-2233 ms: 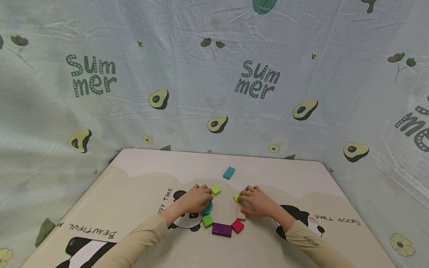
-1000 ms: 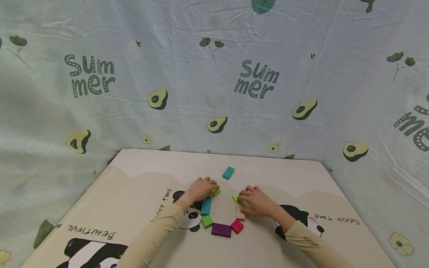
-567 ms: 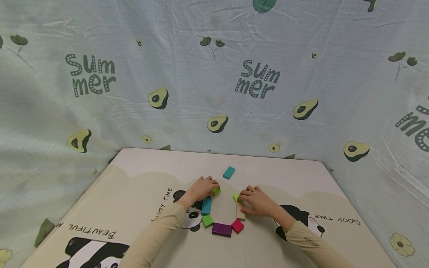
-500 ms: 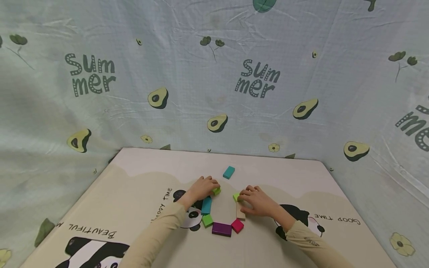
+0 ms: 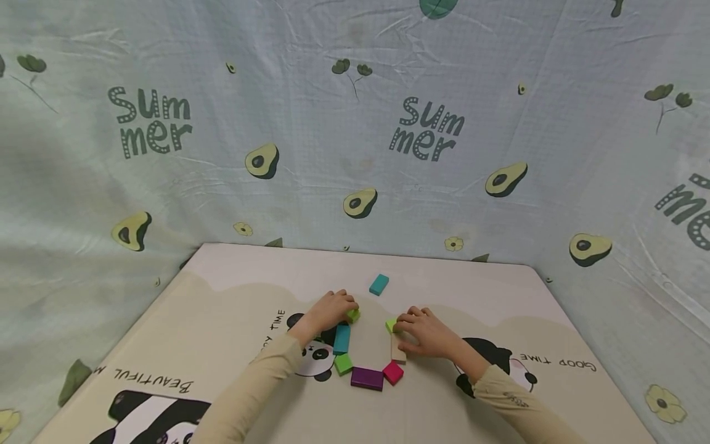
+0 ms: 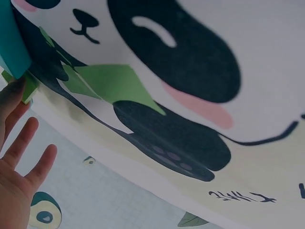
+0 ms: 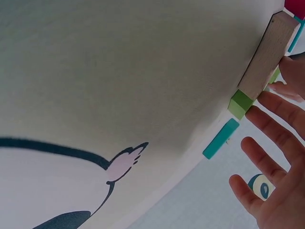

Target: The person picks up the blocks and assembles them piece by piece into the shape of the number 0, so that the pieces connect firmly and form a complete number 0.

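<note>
Small blocks form a U on the table. My left hand (image 5: 328,310) pinches a lime green block (image 5: 353,316) at the far end of the left side, just beyond a teal block (image 5: 341,340). In the left wrist view that green block (image 6: 29,90) is partly hidden by the fingers and the teal block. My right hand (image 5: 426,333) touches the right side, its fingers fairly straight. Its fingertips lie at a bare wooden block (image 7: 269,52) and the green block (image 7: 240,103) at that block's far end.
A green block (image 5: 343,364), a purple block (image 5: 367,378) and a red block (image 5: 393,373) make up the near end of the U. Beyond both hands lies a lone teal block (image 5: 379,285). A printed curtain (image 5: 310,111) hangs behind the table.
My left hand has gone from the teal block to the lime green block beyond it. It has then shifted that block slightly left. My right hand has stayed in place.
</note>
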Action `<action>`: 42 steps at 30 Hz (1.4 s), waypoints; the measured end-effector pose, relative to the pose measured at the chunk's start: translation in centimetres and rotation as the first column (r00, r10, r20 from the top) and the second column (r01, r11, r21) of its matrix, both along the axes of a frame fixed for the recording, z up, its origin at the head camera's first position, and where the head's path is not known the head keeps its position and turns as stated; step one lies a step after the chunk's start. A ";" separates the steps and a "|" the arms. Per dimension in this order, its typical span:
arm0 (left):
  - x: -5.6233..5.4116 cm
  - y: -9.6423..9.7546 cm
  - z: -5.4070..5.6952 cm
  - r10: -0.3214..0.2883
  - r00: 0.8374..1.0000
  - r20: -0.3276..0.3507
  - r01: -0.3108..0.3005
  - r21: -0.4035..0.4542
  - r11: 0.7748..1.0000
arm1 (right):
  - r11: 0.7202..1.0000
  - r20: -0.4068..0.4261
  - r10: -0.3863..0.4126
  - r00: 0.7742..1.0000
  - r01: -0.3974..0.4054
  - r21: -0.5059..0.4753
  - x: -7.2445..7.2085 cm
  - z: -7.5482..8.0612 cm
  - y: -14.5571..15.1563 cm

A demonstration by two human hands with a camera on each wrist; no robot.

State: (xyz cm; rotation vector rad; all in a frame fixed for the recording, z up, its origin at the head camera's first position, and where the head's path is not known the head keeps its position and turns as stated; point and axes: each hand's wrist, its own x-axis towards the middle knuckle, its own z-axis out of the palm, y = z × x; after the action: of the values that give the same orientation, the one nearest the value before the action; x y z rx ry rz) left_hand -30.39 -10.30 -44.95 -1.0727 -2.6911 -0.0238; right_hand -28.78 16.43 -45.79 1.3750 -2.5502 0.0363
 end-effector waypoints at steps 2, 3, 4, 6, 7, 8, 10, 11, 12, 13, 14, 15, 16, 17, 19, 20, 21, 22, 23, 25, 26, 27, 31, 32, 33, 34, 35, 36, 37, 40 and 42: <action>0.1 -0.2 0.0 0.006 1.000 0.009 -0.006 0.006 1.000 | 1.000 0.009 -0.009 1.000 0.009 0.010 0.0 0.0 0.0; 0.1 -0.3 0.0 0.006 1.000 0.013 -0.006 0.010 1.000 | 1.000 0.016 -0.012 1.000 0.012 0.016 0.0 0.1 0.0; 0.1 -0.4 0.0 0.006 1.000 0.016 -0.006 0.010 1.000 | 1.000 0.023 -0.015 1.000 0.015 0.020 0.1 0.1 0.0; 0.2 -0.6 0.1 0.005 1.000 0.025 -0.006 0.010 1.000 | 0.999 0.035 -0.022 0.999 0.021 0.026 0.1 0.2 -0.1; 0.2 -0.6 0.1 0.005 1.000 0.028 -0.005 0.008 1.000 | 0.999 0.037 -0.023 0.999 0.022 0.027 0.1 0.2 -0.1; 0.2 -0.7 0.1 0.005 1.000 0.030 -0.005 0.006 1.000 | 0.999 0.039 -0.024 0.999 0.023 0.028 0.2 0.3 -0.1; 0.2 -0.7 0.1 0.001 0.999 0.034 -0.001 0.001 1.000 | 0.999 0.038 -0.024 0.999 0.023 0.025 0.2 0.3 -0.1; 0.3 -0.7 0.2 0.000 0.999 0.037 0.000 0.001 1.000 | 0.999 0.037 -0.025 0.999 0.024 0.024 0.2 0.3 -0.1; 0.3 -0.7 0.2 -0.002 0.999 0.039 0.002 0.000 1.000 | 0.999 0.037 -0.025 0.999 0.024 0.023 0.2 0.3 -0.1; 0.3 -0.7 0.2 -0.004 0.999 0.040 0.004 -0.003 1.000 | 0.999 0.036 -0.025 0.999 0.024 0.023 0.2 0.3 -0.1; 0.3 -0.7 0.2 -0.005 0.999 0.041 0.005 -0.006 1.000 | 0.999 0.036 -0.025 0.999 0.024 0.023 0.2 0.3 -0.1; 0.4 -0.7 0.2 -0.005 0.999 0.043 0.006 -0.009 1.000 | 0.999 0.037 -0.025 0.999 0.024 0.023 0.2 0.3 -0.1; 0.4 -0.8 0.2 -0.006 0.999 0.043 0.006 -0.012 1.000 | 0.999 0.041 -0.026 0.999 0.025 0.023 0.2 0.3 -0.1; 0.4 -0.8 0.2 -0.004 0.999 0.043 0.005 -0.018 1.000 | 0.999 0.044 -0.026 0.999 0.025 0.024 0.2 0.2 -0.1; 0.5 -0.8 0.2 -0.003 0.999 0.040 0.004 -0.027 1.000 | 0.999 0.050 -0.027 0.998 0.026 0.024 0.2 0.3 -0.1; 0.5 -0.8 0.2 -0.003 0.999 0.038 0.005 -0.030 1.000 | 0.999 0.055 -0.028 0.998 0.027 0.022 0.3 0.4 -0.1; 0.5 -0.9 0.2 -0.004 0.999 0.035 0.006 -0.034 0.999 | 0.999 0.059 -0.029 0.998 0.028 0.021 0.3 0.4 -0.1; 0.5 -0.9 0.2 -0.006 0.999 0.033 0.007 -0.036 0.999 | 0.999 0.061 -0.029 0.998 0.028 0.019 0.3 0.5 -0.1; 0.6 -0.9 0.2 -0.007 0.999 0.032 0.008 -0.037 0.999 | 0.999 0.061 -0.029 0.998 0.028 0.019 0.4 0.5 -0.1; 0.6 -1.0 0.2 -0.010 0.999 0.031 0.011 -0.033 0.999 | 0.999 0.063 -0.028 0.998 0.027 0.018 0.4 0.6 -0.2; 0.6 -1.0 0.2 -0.010 0.999 0.032 0.011 -0.032 0.999 | 0.999 0.062 -0.027 0.998 0.026 0.018 0.4 0.6 -0.2; 0.7 -1.0 0.2 -0.008 0.999 0.032 0.009 -0.033 0.999 | 1.000 0.061 -0.026 0.998 0.025 0.019 0.4 0.6 -0.2; 0.7 -1.0 0.2 -0.011 1.000 0.024 0.012 -0.030 0.999 | 1.000 0.061 -0.024 0.998 0.023 0.019 0.3 0.6 -0.1; 0.7 -1.0 0.2 -0.012 1.000 0.021 0.013 -0.030 0.999 | 0.999 0.060 -0.025 0.998 0.024 0.020 0.3 0.6 -0.1; 0.7 -1.0 0.1 -0.014 1.000 0.018 0.015 -0.031 0.999 | 0.999 0.061 -0.027 0.998 0.026 0.022 0.3 0.6 -0.1; 0.7 -1.1 0.1 -0.019 1.000 0.013 0.020 -0.027 0.999 | 0.999 0.062 -0.030 0.998 0.028 0.023 0.3 0.6 -0.1; 0.7 -1.1 0.1 -0.022 1.000 0.011 0.022 -0.024 0.999 | 0.999 0.063 -0.031 0.998 0.029 0.024 0.3 0.6 -0.1; 0.8 -1.1 0.1 -0.026 1.000 0.009 0.026 -0.019 0.999 | 0.999 0.063 -0.032 0.997 0.030 0.024 0.3 0.5 -0.1; 0.8 -1.1 0.2 -0.026 1.000 0.009 0.026 -0.020 0.999 | 0.999 0.064 -0.032 0.997 0.031 0.024 0.3 0.5 -0.1; 0.9 -1.1 0.2 -0.027 1.000 0.011 0.028 -0.017 0.999 | 0.999 0.065 -0.031 0.997 0.030 0.019 0.3 0.4 -0.1; 0.9 -1.1 0.2 -0.028 1.000 0.013 0.028 -0.018 0.999 | 0.999 0.064 -0.031 0.997 0.030 0.015 0.3 0.4 -0.1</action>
State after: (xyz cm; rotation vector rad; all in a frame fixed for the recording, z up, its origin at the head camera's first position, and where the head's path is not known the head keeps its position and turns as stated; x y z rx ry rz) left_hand -29.48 -11.42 -44.74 -1.1188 -2.6926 -0.0114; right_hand -28.50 16.33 -45.41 1.3608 -2.6282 0.0587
